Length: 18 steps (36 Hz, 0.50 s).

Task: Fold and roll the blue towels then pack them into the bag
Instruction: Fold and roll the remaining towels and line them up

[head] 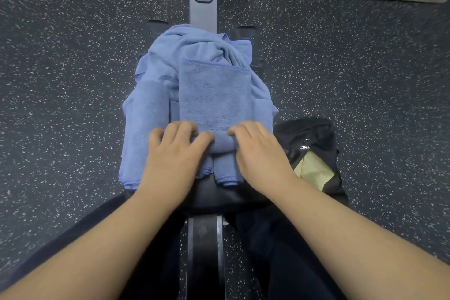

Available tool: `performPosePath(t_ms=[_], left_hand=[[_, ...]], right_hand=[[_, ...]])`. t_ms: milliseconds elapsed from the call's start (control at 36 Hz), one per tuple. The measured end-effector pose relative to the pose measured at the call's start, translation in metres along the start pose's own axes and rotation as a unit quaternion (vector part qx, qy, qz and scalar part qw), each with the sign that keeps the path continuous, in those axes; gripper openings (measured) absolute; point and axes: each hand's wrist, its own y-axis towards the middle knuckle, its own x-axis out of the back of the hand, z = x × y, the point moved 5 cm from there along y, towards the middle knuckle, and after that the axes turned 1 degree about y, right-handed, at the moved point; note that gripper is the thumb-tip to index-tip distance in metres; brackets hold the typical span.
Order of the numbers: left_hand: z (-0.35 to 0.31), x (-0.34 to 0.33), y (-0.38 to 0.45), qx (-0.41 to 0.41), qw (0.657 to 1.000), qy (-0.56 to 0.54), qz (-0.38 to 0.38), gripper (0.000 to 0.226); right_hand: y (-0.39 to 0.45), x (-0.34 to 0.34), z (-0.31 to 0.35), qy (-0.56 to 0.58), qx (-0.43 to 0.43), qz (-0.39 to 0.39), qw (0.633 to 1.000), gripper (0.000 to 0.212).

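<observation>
Both hands, left (175,151) and right (258,151), curl over the folded towel's (214,95) near roll; uneven pressure could skew it, or drag the loose towels (194,44) beneath off the narrow surface (219,195).

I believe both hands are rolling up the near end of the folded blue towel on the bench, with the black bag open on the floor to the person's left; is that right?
One detail is off: the black bag sits to the person's right, not left. The head view shows it on the floor beside the bench, unzipped. The rest holds: the left hand and right hand are rolling the near end of the folded blue towel.
</observation>
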Motion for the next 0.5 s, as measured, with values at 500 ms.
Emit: performPosePath(t_ms=[500], left_hand=[[0.011, -0.006, 0.013, 0.028, 1.000, -0.005, 0.009, 0.031]], right_hand=[[0.000, 0.000, 0.006, 0.001, 0.007, -0.061, 0.998, 0.030]])
